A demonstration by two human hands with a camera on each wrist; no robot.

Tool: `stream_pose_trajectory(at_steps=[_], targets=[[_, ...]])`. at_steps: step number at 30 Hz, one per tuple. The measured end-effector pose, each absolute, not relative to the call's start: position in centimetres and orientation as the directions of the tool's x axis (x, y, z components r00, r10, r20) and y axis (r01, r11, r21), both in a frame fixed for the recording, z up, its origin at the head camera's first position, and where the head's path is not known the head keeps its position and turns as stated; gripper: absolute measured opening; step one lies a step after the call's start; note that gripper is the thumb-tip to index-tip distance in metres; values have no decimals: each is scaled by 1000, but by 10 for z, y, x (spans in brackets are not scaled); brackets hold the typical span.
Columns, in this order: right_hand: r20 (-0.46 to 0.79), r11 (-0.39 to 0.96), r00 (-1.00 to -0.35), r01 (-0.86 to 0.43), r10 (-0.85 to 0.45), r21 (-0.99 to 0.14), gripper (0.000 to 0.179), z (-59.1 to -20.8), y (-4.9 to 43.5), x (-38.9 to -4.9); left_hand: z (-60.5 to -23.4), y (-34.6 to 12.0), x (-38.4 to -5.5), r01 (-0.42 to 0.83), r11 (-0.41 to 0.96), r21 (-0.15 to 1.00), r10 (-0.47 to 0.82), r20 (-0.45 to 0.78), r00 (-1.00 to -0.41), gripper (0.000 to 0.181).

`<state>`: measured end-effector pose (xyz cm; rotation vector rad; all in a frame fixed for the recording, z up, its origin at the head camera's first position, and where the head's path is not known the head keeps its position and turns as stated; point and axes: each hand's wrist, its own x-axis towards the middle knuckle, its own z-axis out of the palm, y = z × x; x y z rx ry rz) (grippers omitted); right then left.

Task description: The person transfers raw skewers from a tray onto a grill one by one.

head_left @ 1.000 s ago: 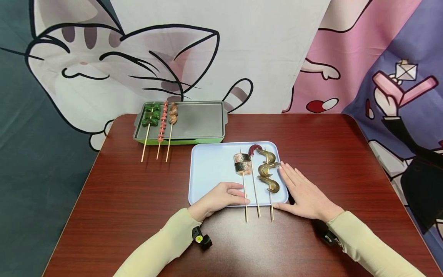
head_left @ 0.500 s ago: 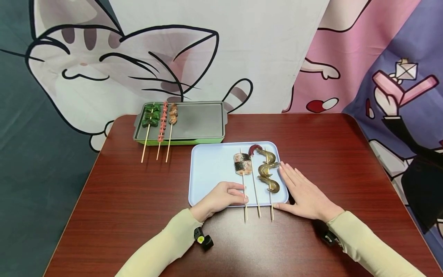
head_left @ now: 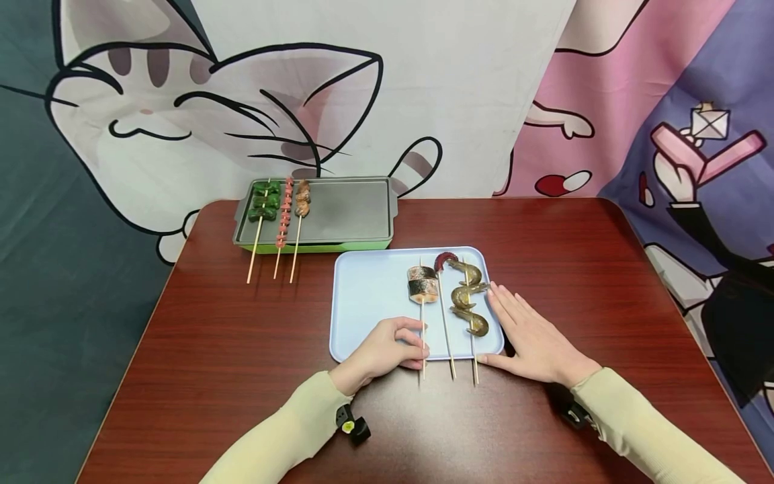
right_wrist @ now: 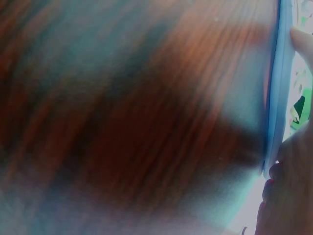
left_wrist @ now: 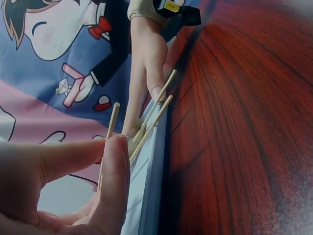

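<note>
My left hand (head_left: 390,348) pinches the wooden stick of a fish skewer (head_left: 422,284) over the front of the light blue tray (head_left: 369,289). In the left wrist view, thumb and finger meet on the skewer's stick (left_wrist: 113,120). The fish pieces have dark, silvery skin. Beside it on the tray lie a skewer with a curled dark red piece (head_left: 445,259), likely a tentacle, and a shrimp skewer (head_left: 464,297). My right hand (head_left: 538,339) rests with straight fingers along the tray's right edge, its thumb near the front corner. The right wrist view shows the tray rim (right_wrist: 281,88) against that hand.
A grey grill plate with a green base (head_left: 351,208) stands at the back left of the wooden table (head_left: 242,376). On it lie a green pepper skewer (head_left: 263,200), a pink sausage-like skewer (head_left: 285,212) and a brown meat skewer (head_left: 302,198), their sticks jutting over the front.
The left hand has taken hold of the fish skewer's stick and lifted it a little, shifting it slightly left. The right hand and the other skewers stay put.
</note>
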<state>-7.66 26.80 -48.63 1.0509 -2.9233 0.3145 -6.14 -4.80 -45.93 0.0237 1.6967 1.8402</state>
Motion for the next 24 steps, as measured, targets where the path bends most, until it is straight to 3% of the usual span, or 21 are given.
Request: stream_pose_trajectory(at_steps=[11,24], targets=[[74,755,-775,-629,-628,-185,112,-487,268,-77,-458,-50,-60,-445,-10,895,448,-394,-802,50],[88,753,-773,-633,-629,-177,113,-487,269,-77,-450,-58,-60,-349,5,937,420,-318,-850,47]])
